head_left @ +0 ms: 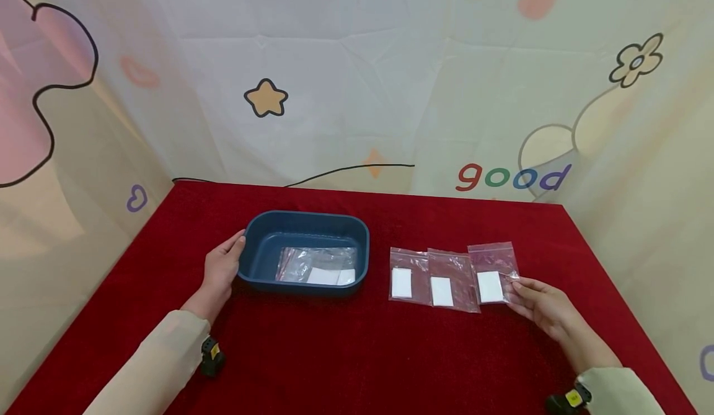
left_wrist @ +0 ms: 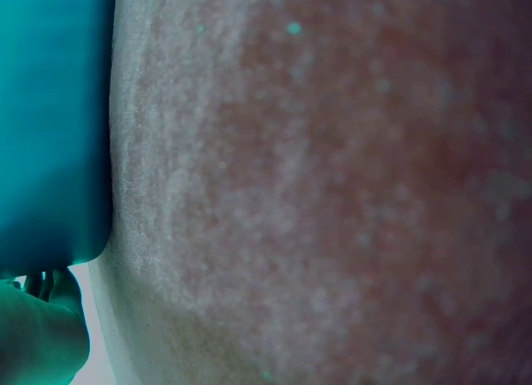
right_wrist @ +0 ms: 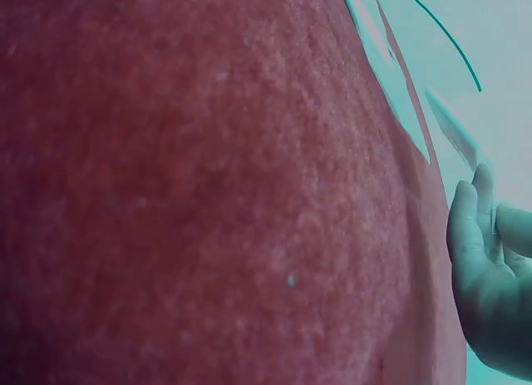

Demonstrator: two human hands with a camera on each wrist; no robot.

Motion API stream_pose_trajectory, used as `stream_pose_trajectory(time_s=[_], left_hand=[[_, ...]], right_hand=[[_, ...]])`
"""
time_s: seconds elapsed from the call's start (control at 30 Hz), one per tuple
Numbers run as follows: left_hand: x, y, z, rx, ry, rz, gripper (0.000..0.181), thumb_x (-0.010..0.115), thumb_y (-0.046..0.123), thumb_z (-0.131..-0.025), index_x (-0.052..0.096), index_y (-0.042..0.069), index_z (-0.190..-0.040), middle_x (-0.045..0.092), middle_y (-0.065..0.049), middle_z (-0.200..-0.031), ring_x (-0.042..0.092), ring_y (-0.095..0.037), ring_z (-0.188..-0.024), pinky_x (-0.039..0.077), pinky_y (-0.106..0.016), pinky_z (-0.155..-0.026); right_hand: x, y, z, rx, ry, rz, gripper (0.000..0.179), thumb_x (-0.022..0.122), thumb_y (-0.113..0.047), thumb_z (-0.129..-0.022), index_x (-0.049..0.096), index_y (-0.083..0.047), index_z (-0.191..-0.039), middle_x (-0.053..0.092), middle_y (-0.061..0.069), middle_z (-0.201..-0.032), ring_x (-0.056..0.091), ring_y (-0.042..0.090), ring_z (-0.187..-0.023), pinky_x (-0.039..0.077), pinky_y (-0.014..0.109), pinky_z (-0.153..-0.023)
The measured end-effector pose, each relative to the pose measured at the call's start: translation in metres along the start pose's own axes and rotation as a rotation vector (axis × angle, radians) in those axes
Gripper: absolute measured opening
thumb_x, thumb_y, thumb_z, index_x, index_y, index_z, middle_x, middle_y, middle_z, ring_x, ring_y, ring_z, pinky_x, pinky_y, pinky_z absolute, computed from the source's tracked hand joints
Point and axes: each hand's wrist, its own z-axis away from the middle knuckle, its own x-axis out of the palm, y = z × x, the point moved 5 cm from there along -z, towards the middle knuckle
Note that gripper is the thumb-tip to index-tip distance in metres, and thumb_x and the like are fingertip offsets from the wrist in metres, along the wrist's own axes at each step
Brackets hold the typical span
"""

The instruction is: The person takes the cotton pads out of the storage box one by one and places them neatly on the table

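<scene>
A dark blue plastic basin [head_left: 304, 218] stands on the red cloth. My left hand [head_left: 222, 269] grips its left wall, thumb at the rim; in the left wrist view the fingers sit under the basin's lower end [left_wrist: 54, 152]. Inside lie several clear zip bags [head_left: 315, 258] with white cards. To the right, my right hand [head_left: 538, 303] pinches the lower right edge of a clear zip bag [head_left: 493, 260] holding a white card. In the right wrist view, thumb and fingers hold this bag [right_wrist: 453, 127] above the cloth.
Two more zip bags, a left one [head_left: 401, 282] and a middle one [head_left: 452, 288], lie side by side between the basin and the right hand, each with a white card. The red cloth [head_left: 357, 365] covers the table. A printed curtain [head_left: 357, 93] hangs behind and at both sides.
</scene>
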Motion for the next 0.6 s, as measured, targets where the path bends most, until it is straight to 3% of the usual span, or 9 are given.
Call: stream_pose_trajectory(time_s=[0.3, 0.6], left_hand=[[-0.0005, 0.0006, 0.0, 0.01, 0.008, 0.0, 0.049, 0.046, 0.028, -0.11, 0.043, 0.009, -0.156, 0.039, -0.012, -0.165, 0.034, -0.028, -0.155, 0.032, -0.043, -0.127], [-0.0006, 0.0002, -0.0001, 0.009, 0.01, -0.002, 0.049, 0.046, 0.027, -0.11, 0.043, 0.009, -0.156, 0.039, -0.012, -0.164, 0.035, -0.028, -0.154, 0.034, -0.043, -0.126]], right_hand=[[-0.0043, 0.0044, 0.0038, 0.056, -0.04, 0.011, 0.032, 0.049, -0.009, -0.107, 0.071, -0.026, -0.092, 0.077, -0.011, -0.09, 0.074, 0.005, -0.083, 0.063, 0.023, -0.08], [-0.0102, 0.0074, 0.0001, 0.069, -0.012, 0.067, 0.03, 0.051, -0.009, -0.107, 0.07, -0.026, -0.092, 0.077, -0.011, -0.087, 0.074, 0.004, -0.081, 0.063, 0.023, -0.077]])
